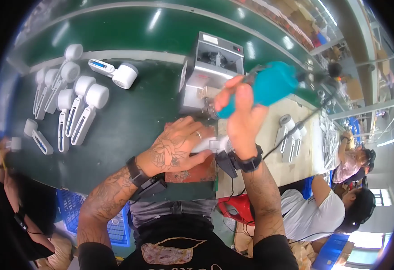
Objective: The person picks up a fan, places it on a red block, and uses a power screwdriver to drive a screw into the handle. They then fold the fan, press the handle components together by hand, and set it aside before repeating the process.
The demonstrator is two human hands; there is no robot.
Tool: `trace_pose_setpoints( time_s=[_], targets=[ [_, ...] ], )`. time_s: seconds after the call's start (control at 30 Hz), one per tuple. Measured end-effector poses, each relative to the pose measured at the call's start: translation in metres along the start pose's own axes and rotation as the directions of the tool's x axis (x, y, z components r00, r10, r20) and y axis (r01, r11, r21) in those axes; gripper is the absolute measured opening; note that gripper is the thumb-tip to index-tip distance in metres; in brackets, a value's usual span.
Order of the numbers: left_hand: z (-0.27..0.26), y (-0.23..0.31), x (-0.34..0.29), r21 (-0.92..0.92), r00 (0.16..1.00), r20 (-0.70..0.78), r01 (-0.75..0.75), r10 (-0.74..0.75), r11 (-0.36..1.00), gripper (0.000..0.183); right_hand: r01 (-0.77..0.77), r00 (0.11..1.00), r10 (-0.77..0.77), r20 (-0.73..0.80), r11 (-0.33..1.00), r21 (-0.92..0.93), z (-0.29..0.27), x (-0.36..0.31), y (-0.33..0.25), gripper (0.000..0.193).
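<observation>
My left hand (175,147) presses down over a white round-headed handheld unit (204,145), fingers curled about its handle. The unit lies on a reddish-brown pad (192,175), and much of it is hidden beneath the hand. In my right hand (245,119) is a teal electric screwdriver (274,84), smeared by motion, raised above the bench and tilted with its tip to the left. That tip is close to the front of a grey box-shaped screw feeder (215,67).
Several similar white units (89,112) lie on the green bench mat (134,121) at left. More units (291,139) rest on the beige board (269,166) at right, crossed by a black cable (304,119). A co-worker (316,211) sits to the right; a blue crate (73,211) stands below left.
</observation>
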State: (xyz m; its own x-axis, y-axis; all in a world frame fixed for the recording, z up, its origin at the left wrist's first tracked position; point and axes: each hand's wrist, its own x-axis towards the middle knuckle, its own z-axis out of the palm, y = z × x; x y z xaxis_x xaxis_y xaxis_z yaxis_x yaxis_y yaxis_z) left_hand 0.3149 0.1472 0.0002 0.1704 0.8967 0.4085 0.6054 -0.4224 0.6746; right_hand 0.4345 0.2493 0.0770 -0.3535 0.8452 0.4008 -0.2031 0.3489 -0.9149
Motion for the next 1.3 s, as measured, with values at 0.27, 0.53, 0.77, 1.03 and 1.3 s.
trace_pose_setpoints(
  time_s=[0.27,0.53,0.77,1.03,1.3],
  targets=[
    [-0.004,0.005,0.006,0.057,0.998,0.037,-0.044,0.042,0.997,0.04,-0.043,0.999,0.043,0.014,0.999,0.014,-0.041,-0.063,-0.025,0.068],
    [0.001,0.004,0.003,0.004,0.999,0.045,0.019,-0.019,1.0,0.039,-0.045,0.999,0.045,0.025,0.999,0.005,-0.041,-0.069,-0.021,0.07],
    [0.0,0.006,0.003,-0.005,0.998,0.061,0.016,-0.016,1.0,0.038,-0.046,0.998,0.044,0.041,0.998,0.047,-0.044,-0.069,-0.016,0.066],
    [-0.001,0.005,0.007,0.027,0.996,0.087,-0.016,0.014,1.0,0.041,-0.06,0.997,0.055,0.052,0.994,0.097,-0.036,-0.068,-0.008,0.05],
    [-0.006,0.005,0.007,0.081,0.995,0.096,-0.003,-0.005,0.997,0.037,-0.025,0.999,0.016,0.046,0.978,0.207,-0.039,-0.068,0.002,0.044]
  ],
)
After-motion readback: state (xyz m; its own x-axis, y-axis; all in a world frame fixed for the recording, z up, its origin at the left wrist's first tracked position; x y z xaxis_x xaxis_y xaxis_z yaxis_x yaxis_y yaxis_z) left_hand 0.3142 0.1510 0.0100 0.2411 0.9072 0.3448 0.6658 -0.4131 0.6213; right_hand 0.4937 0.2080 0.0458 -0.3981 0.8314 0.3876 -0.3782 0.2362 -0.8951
